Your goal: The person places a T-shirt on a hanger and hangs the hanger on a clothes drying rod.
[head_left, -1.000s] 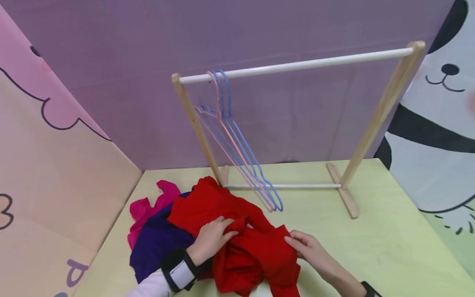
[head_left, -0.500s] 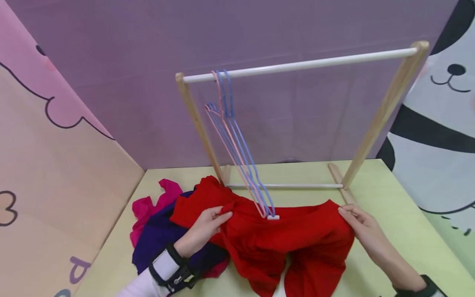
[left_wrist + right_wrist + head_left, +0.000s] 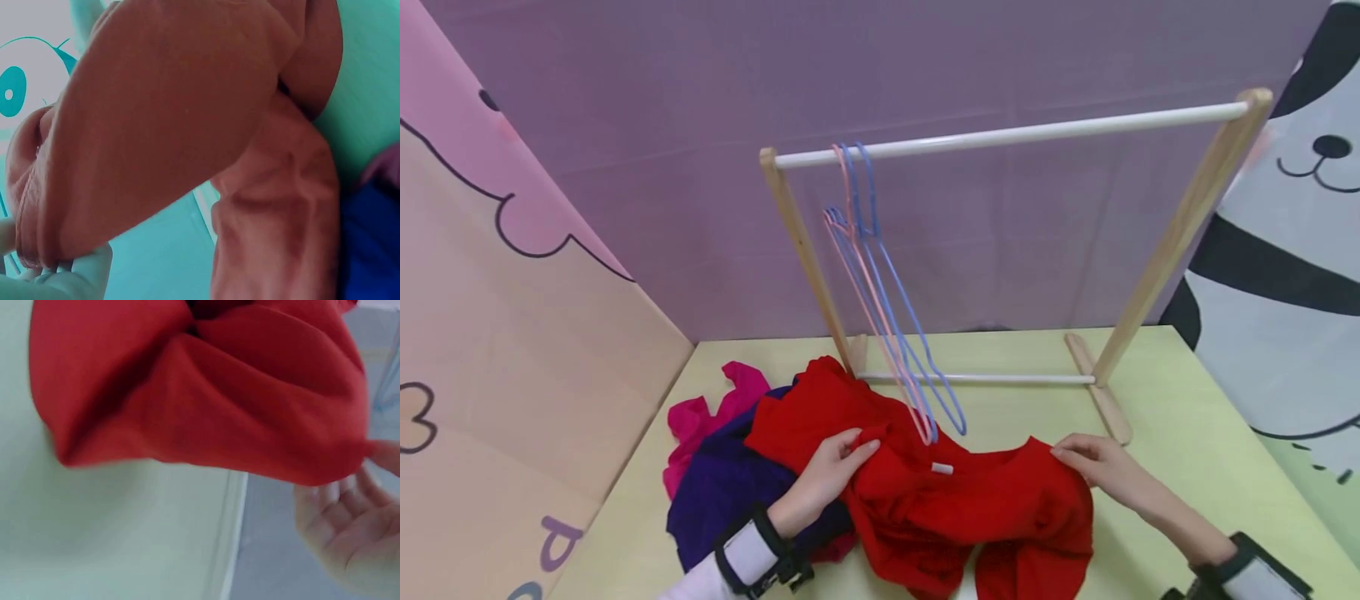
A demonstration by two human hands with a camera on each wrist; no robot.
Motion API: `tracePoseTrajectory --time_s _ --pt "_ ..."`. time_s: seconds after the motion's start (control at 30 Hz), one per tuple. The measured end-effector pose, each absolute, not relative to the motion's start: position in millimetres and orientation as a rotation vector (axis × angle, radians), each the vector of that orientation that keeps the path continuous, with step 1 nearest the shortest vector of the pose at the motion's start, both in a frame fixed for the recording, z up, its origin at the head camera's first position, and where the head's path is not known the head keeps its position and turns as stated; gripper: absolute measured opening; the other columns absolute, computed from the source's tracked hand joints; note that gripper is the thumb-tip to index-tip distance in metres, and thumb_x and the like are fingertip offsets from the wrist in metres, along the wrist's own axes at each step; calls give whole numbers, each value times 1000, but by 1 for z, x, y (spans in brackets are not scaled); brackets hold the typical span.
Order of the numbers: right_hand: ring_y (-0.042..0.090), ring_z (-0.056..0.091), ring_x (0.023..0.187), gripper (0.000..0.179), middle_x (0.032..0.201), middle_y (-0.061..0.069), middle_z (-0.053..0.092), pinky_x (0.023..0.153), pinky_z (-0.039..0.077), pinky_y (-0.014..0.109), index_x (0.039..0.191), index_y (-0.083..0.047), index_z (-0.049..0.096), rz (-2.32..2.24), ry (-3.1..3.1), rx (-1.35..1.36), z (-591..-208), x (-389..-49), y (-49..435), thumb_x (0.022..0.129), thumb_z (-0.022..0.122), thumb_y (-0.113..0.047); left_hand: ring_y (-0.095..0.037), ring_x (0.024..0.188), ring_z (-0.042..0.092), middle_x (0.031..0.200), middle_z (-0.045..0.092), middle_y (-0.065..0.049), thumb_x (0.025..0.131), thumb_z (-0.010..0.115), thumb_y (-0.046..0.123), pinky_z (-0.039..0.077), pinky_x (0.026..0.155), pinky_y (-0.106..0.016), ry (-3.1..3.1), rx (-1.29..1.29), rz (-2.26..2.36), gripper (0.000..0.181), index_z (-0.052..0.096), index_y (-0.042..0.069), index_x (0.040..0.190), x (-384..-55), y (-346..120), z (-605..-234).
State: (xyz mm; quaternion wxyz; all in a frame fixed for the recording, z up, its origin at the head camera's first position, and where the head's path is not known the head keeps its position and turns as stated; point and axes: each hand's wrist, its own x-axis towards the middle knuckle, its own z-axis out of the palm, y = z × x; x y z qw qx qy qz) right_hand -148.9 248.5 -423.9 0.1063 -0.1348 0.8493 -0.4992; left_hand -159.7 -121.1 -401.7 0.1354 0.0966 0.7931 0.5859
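Observation:
A pair of red pants [image 3: 970, 500] hangs between my two hands, with a small white label inside its sagging top edge and two legs drooping below. My left hand [image 3: 831, 475] pinches the left end of that edge between thumb and fingers. At the opposite corner, my right hand [image 3: 1101, 467] pinches the cloth; the right wrist view shows the red fabric [image 3: 250, 412] caught at the fingertips. Folds of the pants [image 3: 169, 125] fill much of the left wrist view. More red cloth [image 3: 812, 408] lies behind my left hand, on the pile.
A dark blue garment [image 3: 722, 492] and a bright pink one [image 3: 688, 425] lie heaped on the pale table [image 3: 1195, 483] at the left. Behind stands a wooden rack [image 3: 1180, 233] with a white rail [image 3: 1037, 133]. Pink and blue hangers [image 3: 898, 333] hang near its left end.
My right hand has moved right, drawing the pants' top edge wide and then dropping slightly. The white label has come into view. My left hand keeps its pinch and has shifted little.

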Motion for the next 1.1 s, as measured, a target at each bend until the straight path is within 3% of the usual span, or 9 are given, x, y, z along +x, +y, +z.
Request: tracePoseTrajectory --time_s 0.13,0.27,0.4,0.53,0.77,0.9,1.1 --pt "2 55 69 21 87 6 62 60 47 23 102 7 60 -1348 2642 -622 -390 -164 232 92 52 -10 -12 89 55 102 65 -5 92 54 28 45 77 -24 2443 410 1595 30 62 6 110 -158 -121 -398" --pt "13 61 77 23 92 12 64 66 49 23 108 6 58 -1397 2643 -704 -339 -180 199 91 54 -10 -14 95 56 104 65 -2 92 54 30 45 81 -23 2537 513 1513 28 63 11 109 -156 -121 -396" --pt "25 61 89 32 100 16 63 77 51 30 120 3 52 -1515 2514 -724 -301 -192 155 94 51 -16 -15 97 57 105 65 0 91 54 33 45 83 -25 2581 540 1476 27 64 13 108 -154 -122 -395" --pt "27 57 96 38 107 18 60 83 49 37 127 3 46 -1564 2439 -728 -286 -198 120 95 49 -18 -17 98 57 106 65 -1 92 54 32 46 82 -25 2562 544 1484 28 63 12 110 -153 -122 -394" --pt "16 57 73 28 89 16 61 68 51 27 113 7 56 -1624 2515 -689 -286 -204 102 93 50 -11 -16 97 58 107 65 -3 91 55 31 46 81 -23 2535 553 1483 29 64 11 110 -149 -121 -397" --pt "14 53 69 26 85 15 59 62 49 24 113 6 57 -1612 2591 -610 -285 -208 103 94 48 -8 -13 95 58 105 65 -1 91 55 31 45 80 -22 2539 564 1462 27 64 13 108 -148 -123 -397" --pt "10 44 61 27 84 12 56 49 36 20 115 2 59 -1712 2709 -418 -281 -214 108 94 45 -9 -15 97 58 106 65 -2 91 55 30 45 81 -23 2560 595 1439 27 65 11 107 -149 -124 -399"
